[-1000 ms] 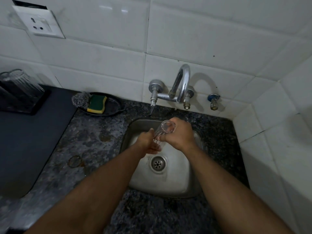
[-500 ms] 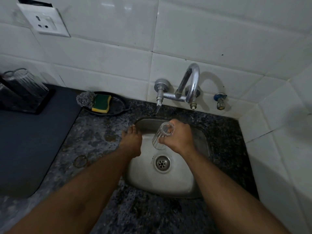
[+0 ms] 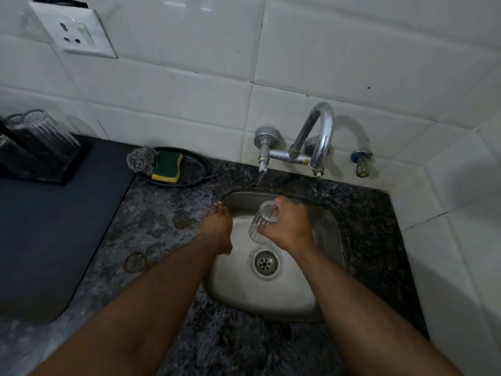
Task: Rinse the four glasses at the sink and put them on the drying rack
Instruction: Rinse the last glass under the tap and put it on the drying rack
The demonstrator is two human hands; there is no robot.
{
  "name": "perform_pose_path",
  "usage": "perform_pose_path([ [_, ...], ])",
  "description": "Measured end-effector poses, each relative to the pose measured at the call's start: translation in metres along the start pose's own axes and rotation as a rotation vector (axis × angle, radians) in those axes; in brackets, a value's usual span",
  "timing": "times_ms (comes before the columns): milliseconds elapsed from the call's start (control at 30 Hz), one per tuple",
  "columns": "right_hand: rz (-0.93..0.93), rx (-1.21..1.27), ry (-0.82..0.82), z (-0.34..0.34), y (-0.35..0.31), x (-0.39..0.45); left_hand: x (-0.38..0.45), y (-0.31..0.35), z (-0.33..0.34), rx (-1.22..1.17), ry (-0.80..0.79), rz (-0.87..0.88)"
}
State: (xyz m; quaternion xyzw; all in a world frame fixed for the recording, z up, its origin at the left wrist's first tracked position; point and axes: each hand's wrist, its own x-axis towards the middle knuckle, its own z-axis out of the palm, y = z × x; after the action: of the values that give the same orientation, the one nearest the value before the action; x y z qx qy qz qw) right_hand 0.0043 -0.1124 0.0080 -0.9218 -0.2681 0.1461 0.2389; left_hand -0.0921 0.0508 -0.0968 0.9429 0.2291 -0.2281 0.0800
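Observation:
My right hand (image 3: 287,226) grips a clear ribbed glass (image 3: 261,222) over the steel sink (image 3: 271,297), tilted, with its far end toward the tap. My left hand (image 3: 218,226) hovers at the sink's left rim with straight fingers, holding nothing and apart from the glass. The chrome tap (image 3: 315,137) curves out from the wall above the sink. At the far left, upturned clear glasses (image 3: 46,131) stand on the black drying rack (image 3: 67,169).
A black dish (image 3: 189,172) with a steel scourer (image 3: 141,160) and a green-yellow sponge (image 3: 167,166) sits left of the tap. A dark mat (image 3: 48,240) covers the counter's left side. Tiled walls close in behind and to the right.
My left hand let go of the glass and drew left to the sink's rim. My right hand kept hold of the glass over the sink.

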Motion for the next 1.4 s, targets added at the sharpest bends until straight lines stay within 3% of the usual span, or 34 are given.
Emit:
perform_pose_path([
  [933,0.085,0.061,0.105,0.001,-0.004,-0.017,-0.017,-0.007,-0.012,-0.146,0.06,0.055],
  [1133,0.044,0.114,0.135,-0.006,-0.012,-0.035,-0.054,-0.013,-0.035,-0.296,0.203,0.087],
  [1400,-0.132,0.175,0.096,-0.005,-0.049,-0.07,-0.142,-0.044,-0.036,-0.53,0.346,-0.055],
])
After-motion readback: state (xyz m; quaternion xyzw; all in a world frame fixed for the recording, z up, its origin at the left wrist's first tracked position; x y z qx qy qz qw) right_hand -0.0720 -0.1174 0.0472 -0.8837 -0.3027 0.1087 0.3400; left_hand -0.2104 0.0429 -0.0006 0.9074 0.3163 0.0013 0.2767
